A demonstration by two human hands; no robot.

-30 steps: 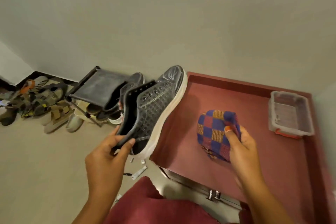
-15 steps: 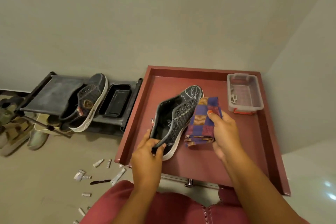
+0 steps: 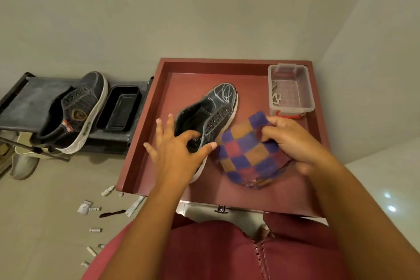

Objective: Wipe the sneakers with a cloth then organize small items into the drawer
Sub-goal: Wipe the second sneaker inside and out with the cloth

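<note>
Two sneakers show: one [image 3: 211,118] at frame centre on the red tray-top [image 3: 145,143], the left hand [image 3: 177,154] splayed loosely over its heel; its mate [image 3: 75,111] sits upper left. Right hand [image 3: 293,143] clutches the checkered cloth [image 3: 247,157]. Floor items [image 3: 95,229], lower left, await sorting; wiping seems barely underway.

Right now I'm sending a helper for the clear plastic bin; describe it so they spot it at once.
Find the red tray-topped cabinet against the wall and look to its far right corner. The clear plastic bin sits there, beyond the checkered cloth. Unlike the black tray on the rack, it is see-through with a red clip.
</note>
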